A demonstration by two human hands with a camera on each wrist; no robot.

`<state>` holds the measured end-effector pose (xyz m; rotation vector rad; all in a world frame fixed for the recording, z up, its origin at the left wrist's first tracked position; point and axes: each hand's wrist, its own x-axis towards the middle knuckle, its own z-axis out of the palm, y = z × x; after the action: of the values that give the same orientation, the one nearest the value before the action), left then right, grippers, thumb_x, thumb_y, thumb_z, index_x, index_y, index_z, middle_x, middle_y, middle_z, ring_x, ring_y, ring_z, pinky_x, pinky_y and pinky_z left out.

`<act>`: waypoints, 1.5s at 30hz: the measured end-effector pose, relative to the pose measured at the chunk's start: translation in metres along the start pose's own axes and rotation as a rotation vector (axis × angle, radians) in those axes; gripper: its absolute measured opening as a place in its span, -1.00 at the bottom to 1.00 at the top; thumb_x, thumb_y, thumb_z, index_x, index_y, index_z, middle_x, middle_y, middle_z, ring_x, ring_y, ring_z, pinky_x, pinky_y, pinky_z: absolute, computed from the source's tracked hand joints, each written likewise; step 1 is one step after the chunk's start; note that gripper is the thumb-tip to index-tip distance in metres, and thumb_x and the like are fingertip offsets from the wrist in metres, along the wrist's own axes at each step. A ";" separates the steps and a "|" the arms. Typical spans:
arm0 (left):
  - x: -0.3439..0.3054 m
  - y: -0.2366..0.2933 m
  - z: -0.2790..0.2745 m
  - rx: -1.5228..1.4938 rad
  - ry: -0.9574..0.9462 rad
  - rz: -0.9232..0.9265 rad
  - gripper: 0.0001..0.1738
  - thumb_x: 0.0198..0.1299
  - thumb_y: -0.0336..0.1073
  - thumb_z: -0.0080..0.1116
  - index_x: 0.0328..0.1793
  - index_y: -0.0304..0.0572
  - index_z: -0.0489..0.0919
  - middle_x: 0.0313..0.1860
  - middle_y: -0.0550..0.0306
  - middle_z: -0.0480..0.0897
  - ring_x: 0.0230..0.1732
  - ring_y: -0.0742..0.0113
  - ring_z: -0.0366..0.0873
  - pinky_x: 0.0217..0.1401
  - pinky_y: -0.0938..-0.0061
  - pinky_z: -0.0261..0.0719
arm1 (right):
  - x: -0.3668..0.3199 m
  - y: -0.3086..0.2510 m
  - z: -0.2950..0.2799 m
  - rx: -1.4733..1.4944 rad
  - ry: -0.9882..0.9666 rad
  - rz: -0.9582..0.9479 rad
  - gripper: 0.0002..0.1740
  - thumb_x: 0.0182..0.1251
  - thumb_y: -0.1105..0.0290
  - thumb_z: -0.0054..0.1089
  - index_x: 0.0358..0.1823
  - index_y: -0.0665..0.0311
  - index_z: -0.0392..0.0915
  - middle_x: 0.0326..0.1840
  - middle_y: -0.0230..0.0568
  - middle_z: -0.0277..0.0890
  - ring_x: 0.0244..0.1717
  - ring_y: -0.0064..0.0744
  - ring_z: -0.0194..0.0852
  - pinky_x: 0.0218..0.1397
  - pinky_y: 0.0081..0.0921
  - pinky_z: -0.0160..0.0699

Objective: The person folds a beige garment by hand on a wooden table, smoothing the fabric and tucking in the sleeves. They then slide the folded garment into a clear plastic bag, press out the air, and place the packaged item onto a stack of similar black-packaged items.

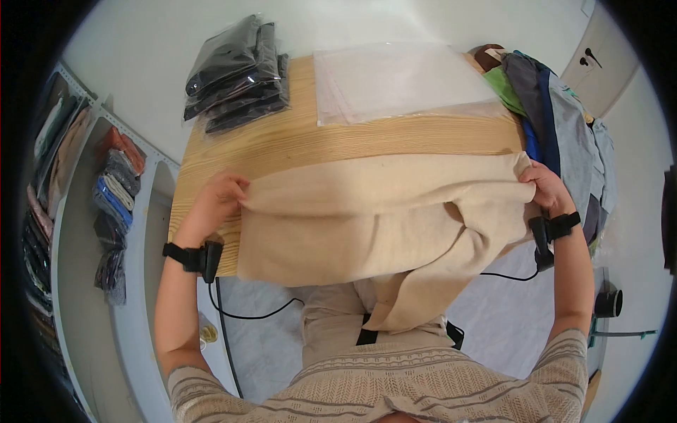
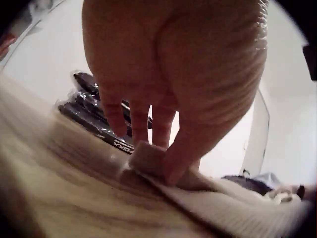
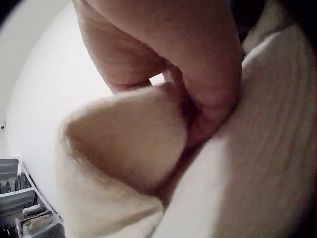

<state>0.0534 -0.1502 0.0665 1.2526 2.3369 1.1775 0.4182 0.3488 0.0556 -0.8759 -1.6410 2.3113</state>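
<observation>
Two hands, left (image 1: pixel 220 201) and right (image 1: pixel 541 185), pinch a cream knit's (image 1: pixel 374 218) corners (both grips clamped) over the worktop (image 1: pixel 282 144).

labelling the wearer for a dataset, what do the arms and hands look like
The left hand and right hand are bare, no gloves. Each wrist has a black strap with a small black camera and a thin black cable. The short sleeves are beige striped knit.
</observation>
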 end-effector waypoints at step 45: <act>-0.078 0.118 0.182 -0.190 -0.742 0.196 -0.71 0.23 -0.35 0.15 0.08 -0.16 0.58 -0.16 -0.09 0.59 -0.08 -0.06 0.54 0.02 0.30 0.50 | 0.050 -0.045 0.042 -0.414 0.094 0.002 -0.49 0.43 0.33 -0.01 0.40 -0.01 0.20 -0.02 -0.24 0.49 -0.07 -0.45 0.45 0.06 -0.54 0.47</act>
<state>0.2679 -0.0758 0.0251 1.5337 1.5589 0.7641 0.3455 0.3550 0.0874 -1.0423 -2.1129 1.9235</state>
